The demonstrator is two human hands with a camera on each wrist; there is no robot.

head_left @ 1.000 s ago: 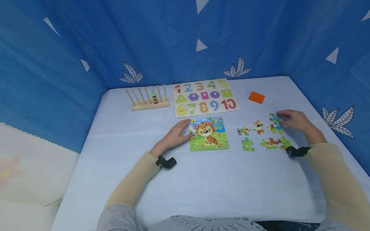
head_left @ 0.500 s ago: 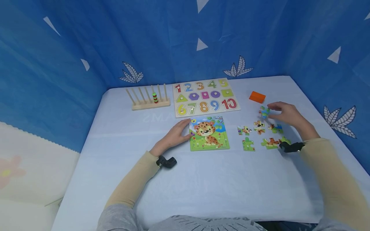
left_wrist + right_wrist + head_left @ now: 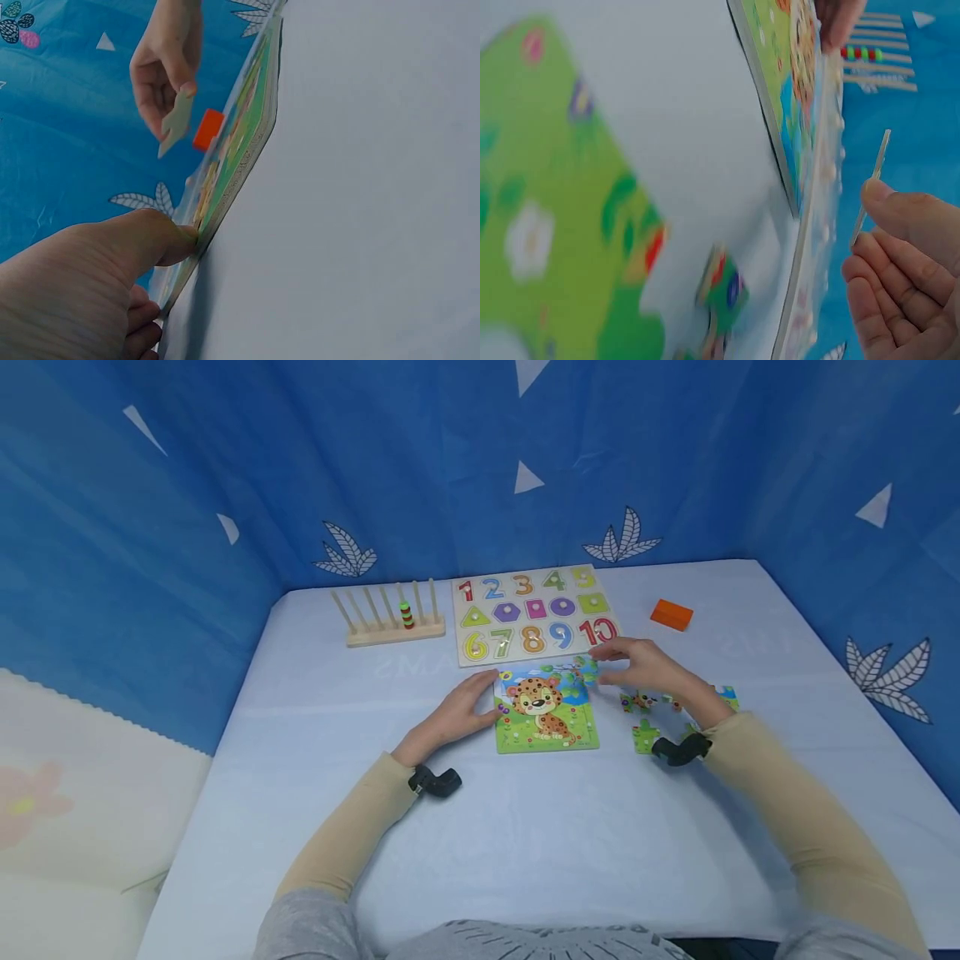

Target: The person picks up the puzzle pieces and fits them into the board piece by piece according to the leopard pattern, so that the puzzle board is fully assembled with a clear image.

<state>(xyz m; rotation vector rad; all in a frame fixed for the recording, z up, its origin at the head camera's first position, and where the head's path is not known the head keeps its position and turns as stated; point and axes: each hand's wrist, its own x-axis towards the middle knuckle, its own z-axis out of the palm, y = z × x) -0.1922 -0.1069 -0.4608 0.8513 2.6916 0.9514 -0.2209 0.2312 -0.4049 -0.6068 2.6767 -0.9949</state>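
Note:
A square jigsaw puzzle board (image 3: 543, 714) with a leopard picture lies flat on the table. My left hand (image 3: 456, 712) holds its left edge, the thumb (image 3: 176, 238) on the rim and the other fingers by the far corner. Over the board's far right corner, my right hand (image 3: 651, 667) pinches a jigsaw piece (image 3: 177, 124) between thumb and fingers. In the right wrist view this piece (image 3: 877, 176) is seen edge-on, clear of the board. Several loose pieces (image 3: 645, 737) lie to the right of the board, partly hidden under my right wrist.
Behind the jigsaw stands a number-and-shape peg board (image 3: 504, 612). A wooden rack with upright pegs (image 3: 397, 633) and a few beads is at the back left. An orange block (image 3: 672, 615) lies at the back right. Blue cloth (image 3: 420, 460) hangs behind the table.
My right hand has picked a blue-green jigsaw piece out of the loose ones and carried it left to the board's far right corner. My left hand has stayed at the board's left edge.

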